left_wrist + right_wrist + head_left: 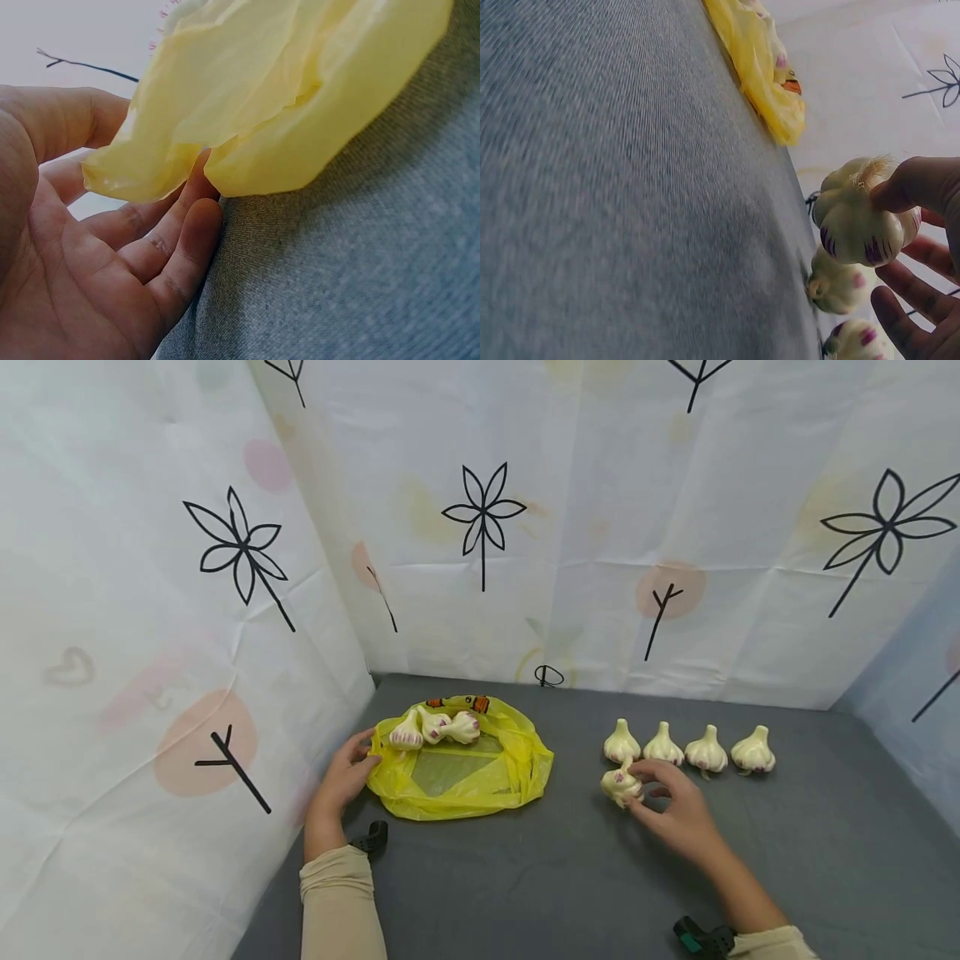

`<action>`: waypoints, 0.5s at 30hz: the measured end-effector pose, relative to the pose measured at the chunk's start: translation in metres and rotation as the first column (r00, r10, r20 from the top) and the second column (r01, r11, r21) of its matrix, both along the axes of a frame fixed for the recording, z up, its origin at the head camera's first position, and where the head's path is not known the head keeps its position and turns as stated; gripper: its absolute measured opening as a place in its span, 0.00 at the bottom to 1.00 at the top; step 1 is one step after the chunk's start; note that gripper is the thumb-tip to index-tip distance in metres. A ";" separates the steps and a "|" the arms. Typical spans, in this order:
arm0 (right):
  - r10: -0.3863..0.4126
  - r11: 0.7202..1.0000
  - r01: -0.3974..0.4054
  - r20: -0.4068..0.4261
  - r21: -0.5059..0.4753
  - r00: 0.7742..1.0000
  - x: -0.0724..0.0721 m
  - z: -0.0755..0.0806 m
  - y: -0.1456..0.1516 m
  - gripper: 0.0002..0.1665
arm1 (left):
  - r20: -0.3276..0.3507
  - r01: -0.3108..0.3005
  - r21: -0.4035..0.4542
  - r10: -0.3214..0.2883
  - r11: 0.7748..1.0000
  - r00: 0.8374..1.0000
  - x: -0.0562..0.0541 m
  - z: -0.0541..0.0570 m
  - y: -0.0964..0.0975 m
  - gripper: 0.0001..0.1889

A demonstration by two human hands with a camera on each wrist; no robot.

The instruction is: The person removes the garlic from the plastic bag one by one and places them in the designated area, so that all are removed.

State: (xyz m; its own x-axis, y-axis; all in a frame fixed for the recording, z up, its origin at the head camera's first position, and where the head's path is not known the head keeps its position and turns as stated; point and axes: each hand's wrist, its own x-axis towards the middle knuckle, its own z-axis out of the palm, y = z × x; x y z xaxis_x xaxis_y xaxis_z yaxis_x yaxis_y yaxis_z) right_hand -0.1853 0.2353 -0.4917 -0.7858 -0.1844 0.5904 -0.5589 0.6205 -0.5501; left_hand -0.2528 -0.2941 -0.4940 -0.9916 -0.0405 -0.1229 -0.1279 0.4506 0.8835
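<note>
A yellow plastic bag (450, 806) lies spread open, with three garlic bulbs (462, 727) at its back left. My left hand (347, 777) holds the bag's left edge; in the left wrist view, the thin film (247, 97) passes between the thumb and fingers (184, 240). Off to the right, my right hand (678, 806) grips a single garlic bulb (621, 785), tilted on its side just in front of a row of bulbs. Seen from the right wrist, the thumb presses near the root tuft of this purple-streaked bulb (862, 217), and the fingers are behind it.
Several garlic bulbs (707, 750) stand upright in a row on the grey tabletop (517, 885), stems up. Behind and at the left hangs a white cloth (585, 527) printed with flowers. Black bands (705, 939) sit on both wrists.
</note>
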 end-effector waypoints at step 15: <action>-0.060 0.998 0.059 -0.034 -0.026 0.998 0.008 0.002 0.022 0.32 | -0.013 -0.002 -0.003 0.002 1.000 1.000 0.000 -0.002 -0.001 0.32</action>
State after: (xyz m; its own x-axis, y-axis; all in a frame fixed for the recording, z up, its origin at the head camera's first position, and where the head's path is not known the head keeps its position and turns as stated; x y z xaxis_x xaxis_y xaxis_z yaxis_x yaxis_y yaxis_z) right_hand -0.1770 0.2578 -0.4897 -0.7742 -0.1228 0.6209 -0.5399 0.6400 -0.5467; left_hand -0.2530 -0.2951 -0.4957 -0.9930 -0.0431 -0.1098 -0.1173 0.4529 0.8838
